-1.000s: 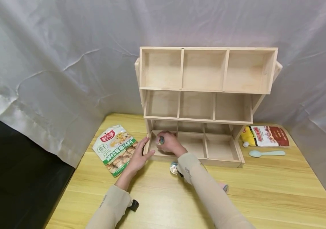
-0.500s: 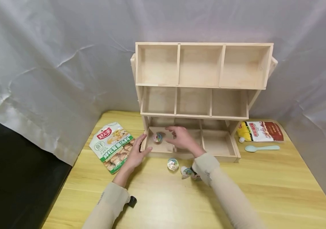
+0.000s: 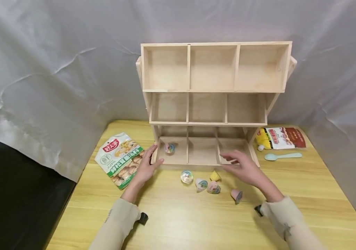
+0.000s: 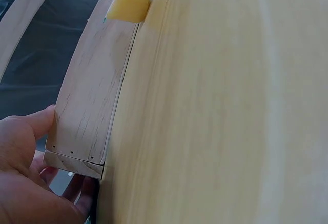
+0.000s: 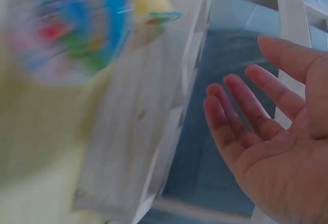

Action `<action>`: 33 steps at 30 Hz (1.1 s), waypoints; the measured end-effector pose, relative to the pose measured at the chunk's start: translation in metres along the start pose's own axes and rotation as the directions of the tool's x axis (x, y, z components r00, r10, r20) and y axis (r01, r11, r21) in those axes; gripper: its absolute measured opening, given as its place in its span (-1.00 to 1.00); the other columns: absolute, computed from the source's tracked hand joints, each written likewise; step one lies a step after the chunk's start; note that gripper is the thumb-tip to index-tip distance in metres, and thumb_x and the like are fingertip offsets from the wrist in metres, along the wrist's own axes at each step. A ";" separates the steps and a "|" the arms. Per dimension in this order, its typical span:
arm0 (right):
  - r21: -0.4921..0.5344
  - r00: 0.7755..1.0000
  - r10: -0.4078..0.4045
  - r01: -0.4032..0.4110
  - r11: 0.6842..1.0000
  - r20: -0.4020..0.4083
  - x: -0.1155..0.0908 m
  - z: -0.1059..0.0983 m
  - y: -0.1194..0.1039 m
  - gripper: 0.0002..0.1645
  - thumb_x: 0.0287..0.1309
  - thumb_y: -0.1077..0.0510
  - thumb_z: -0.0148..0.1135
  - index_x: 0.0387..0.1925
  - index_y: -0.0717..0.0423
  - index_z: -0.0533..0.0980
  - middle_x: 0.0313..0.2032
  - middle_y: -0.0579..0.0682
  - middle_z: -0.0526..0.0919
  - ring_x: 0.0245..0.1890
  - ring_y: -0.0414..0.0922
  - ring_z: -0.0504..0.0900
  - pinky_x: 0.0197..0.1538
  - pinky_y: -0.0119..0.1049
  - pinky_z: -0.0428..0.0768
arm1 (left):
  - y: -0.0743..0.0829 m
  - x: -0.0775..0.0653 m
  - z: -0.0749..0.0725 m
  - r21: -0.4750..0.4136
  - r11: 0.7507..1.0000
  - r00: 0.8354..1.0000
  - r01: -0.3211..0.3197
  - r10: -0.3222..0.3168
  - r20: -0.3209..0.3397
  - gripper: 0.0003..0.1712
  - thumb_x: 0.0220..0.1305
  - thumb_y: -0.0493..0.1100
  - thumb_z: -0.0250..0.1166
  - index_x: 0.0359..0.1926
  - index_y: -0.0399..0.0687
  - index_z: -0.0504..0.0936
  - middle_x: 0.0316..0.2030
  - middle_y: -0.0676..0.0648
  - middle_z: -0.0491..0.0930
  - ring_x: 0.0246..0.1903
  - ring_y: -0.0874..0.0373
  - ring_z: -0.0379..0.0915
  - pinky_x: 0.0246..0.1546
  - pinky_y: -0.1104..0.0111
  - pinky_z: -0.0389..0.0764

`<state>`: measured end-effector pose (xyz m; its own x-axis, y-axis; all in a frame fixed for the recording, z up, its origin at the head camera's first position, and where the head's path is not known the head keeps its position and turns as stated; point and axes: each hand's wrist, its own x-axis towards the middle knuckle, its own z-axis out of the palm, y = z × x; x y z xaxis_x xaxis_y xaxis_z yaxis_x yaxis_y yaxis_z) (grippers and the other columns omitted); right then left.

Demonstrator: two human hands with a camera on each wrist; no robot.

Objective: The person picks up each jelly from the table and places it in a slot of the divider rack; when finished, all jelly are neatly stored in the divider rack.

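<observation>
My left hand (image 3: pixel 146 169) holds the front left corner of a three-tier wooden rack (image 3: pixel 203 167), thumb at the front board and fingers round the side. The left wrist view shows the fingers (image 4: pixel 46 175) partly hidden behind that corner. A small jelly cup (image 3: pixel 169 148) sits in the bottom tier's left compartment. My right hand (image 3: pixel 242 168), empty with fingers spread, hovers at the front of the bottom right compartment. Before the rack lie several more jelly cups: a lid-up one (image 3: pixel 186 177), a whitish one (image 3: pixel 201 185), a yellow one (image 3: pixel 215 176) and two pink ones (image 3: pixel 236 195).
A green-and-white food pouch (image 3: pixel 119 160) lies left of the rack, beside my left hand. To the right are a yellow, white and brown pouch (image 3: pixel 281 138) with a white cap and a pale blue spoon (image 3: pixel 282 156). Grey sheeting (image 3: pixel 102 69) hangs behind.
My right hand has let go of a jelly cup in the bottom left compartment and moved right, uncovering the cups on the table. The left hand stays at the rack's corner.
</observation>
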<state>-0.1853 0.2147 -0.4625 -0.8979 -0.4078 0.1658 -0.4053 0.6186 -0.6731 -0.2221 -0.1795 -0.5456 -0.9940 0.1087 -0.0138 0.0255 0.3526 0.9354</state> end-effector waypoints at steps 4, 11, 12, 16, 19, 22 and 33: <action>-0.022 0.999 0.031 -0.030 0.999 0.018 -0.033 -0.004 0.010 -0.51 0.36 0.18 0.34 0.26 0.26 0.55 0.14 0.22 0.67 0.07 0.19 0.67 0.13 0.19 0.66 | 0.000 0.000 -0.002 0.008 1.000 1.000 -0.004 0.004 -0.007 -0.19 0.50 -0.06 0.29 0.62 0.06 0.13 0.65 -0.05 -0.05 0.62 -0.15 -0.15 0.61 -0.13 -0.06; -0.016 0.990 0.090 -0.088 0.996 0.109 -0.074 0.007 0.023 -0.42 0.31 0.04 0.42 0.26 0.20 0.56 0.12 0.15 0.66 0.05 0.13 0.68 0.03 -0.04 0.74 | -0.001 -0.002 -0.003 0.020 1.000 1.000 0.001 -0.001 -0.015 -0.17 0.48 -0.06 0.31 0.63 0.07 0.13 0.65 -0.04 -0.04 0.62 -0.15 -0.14 0.60 -0.14 -0.06; -0.014 0.988 0.087 -0.086 0.996 0.124 -0.077 0.010 0.024 -0.41 0.29 0.02 0.43 0.26 0.20 0.56 0.10 0.13 0.67 0.04 0.11 0.68 0.02 -0.08 0.74 | -0.002 -0.002 -0.003 0.020 1.000 1.000 -0.002 0.002 -0.016 -0.17 0.48 -0.07 0.31 0.63 0.07 0.13 0.65 -0.05 -0.04 0.62 -0.15 -0.13 0.60 -0.15 -0.05; -0.025 0.984 0.063 -0.060 0.998 0.166 -0.081 0.019 0.028 -0.42 0.23 0.02 0.49 0.22 0.17 0.60 0.02 0.05 0.68 -0.09 -0.11 0.68 -0.08 -0.25 0.72 | -0.003 -0.002 -0.002 0.024 1.000 1.000 0.001 -0.001 -0.020 -0.17 0.48 -0.04 0.30 0.63 0.07 0.13 0.65 -0.04 -0.04 0.62 -0.15 -0.13 0.60 -0.14 -0.05; -0.041 0.982 0.060 -0.054 0.998 0.181 -0.081 0.023 0.032 -0.49 0.20 0.06 0.51 0.15 0.13 0.64 -0.04 -0.03 0.68 -0.19 -0.27 0.62 -0.18 -0.37 0.67 | -0.003 -0.002 -0.001 0.029 1.000 1.000 0.002 -0.002 -0.010 -0.17 0.49 -0.01 0.29 0.63 0.07 0.12 0.65 -0.05 -0.05 0.62 -0.16 -0.15 0.61 -0.14 -0.08; -0.037 0.979 0.069 -0.063 0.997 0.192 -0.081 0.025 0.035 -0.55 0.19 0.09 0.51 0.10 0.10 0.66 -0.09 -0.08 0.67 -0.23 -0.32 0.58 -0.23 -0.41 0.65 | -0.003 -0.003 0.001 0.027 1.000 1.000 0.006 -0.006 -0.009 -0.16 0.49 0.00 0.29 0.63 0.07 0.12 0.65 -0.06 -0.06 0.62 -0.17 -0.15 0.61 -0.14 -0.08; -0.034 0.988 0.138 -0.137 0.990 0.062 -0.074 0.020 0.030 -0.54 0.19 0.05 0.51 0.09 0.13 0.68 -0.03 0.01 0.73 -0.22 -0.31 0.61 -0.22 -0.42 0.67 | 0.002 -0.002 0.001 0.024 1.000 1.000 0.017 -0.017 -0.013 -0.18 0.49 -0.01 0.29 0.63 0.12 0.13 0.65 -0.01 -0.04 0.63 -0.12 -0.16 0.61 -0.14 -0.09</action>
<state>-0.1279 0.2504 -0.5093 -0.9330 -0.3588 0.0264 -0.2844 0.6907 -0.6649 -0.2203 -0.1781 -0.5444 -0.9956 0.0904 -0.0252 0.0107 0.3768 0.9262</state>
